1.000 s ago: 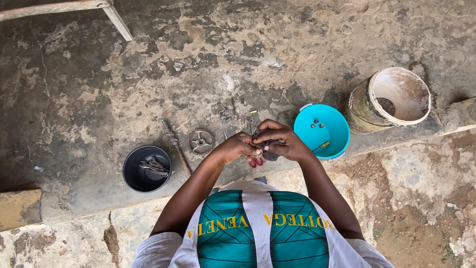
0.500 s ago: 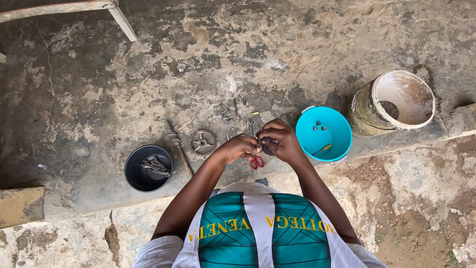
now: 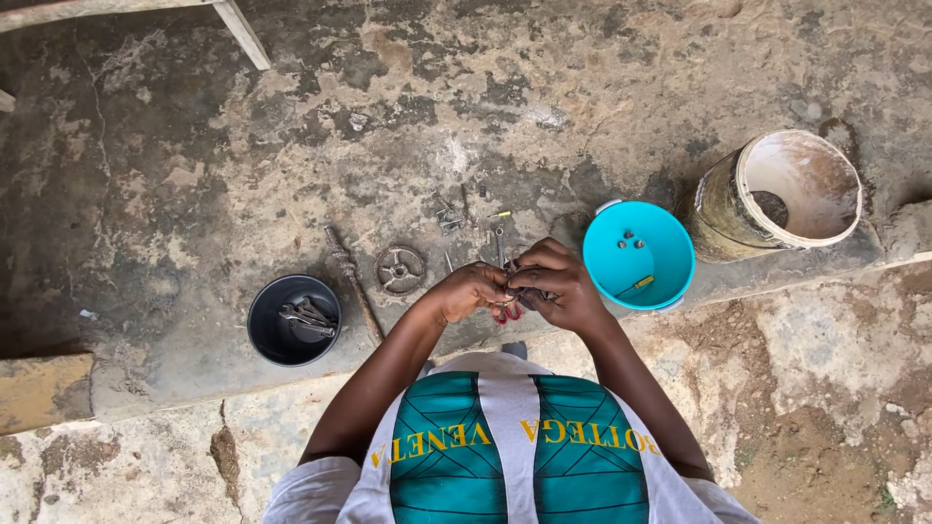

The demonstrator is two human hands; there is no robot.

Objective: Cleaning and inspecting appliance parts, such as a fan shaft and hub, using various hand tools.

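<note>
My left hand (image 3: 468,290) and my right hand (image 3: 557,287) meet in front of my chest, fingers closed together on a small dark metal part (image 3: 512,273). A red-handled tool (image 3: 504,312) shows just under the fingers; which hand carries it is hidden. Both hands hover over the cracked concrete floor (image 3: 291,146), just left of a turquoise bowl (image 3: 670,277) that holds a few small screws and a yellow piece.
A black bowl (image 3: 264,335) with metal tools sits at the left. Near it lie a rusty rod (image 3: 351,281) and a small round metal wheel (image 3: 400,269). Loose metal bits (image 3: 449,218) lie beyond my hands. A dirty white bucket (image 3: 748,170) leans at right.
My hands stay joined on the small part and have shifted only slightly; the fingers have turned a little around it. Nothing on the floor has moved.
</note>
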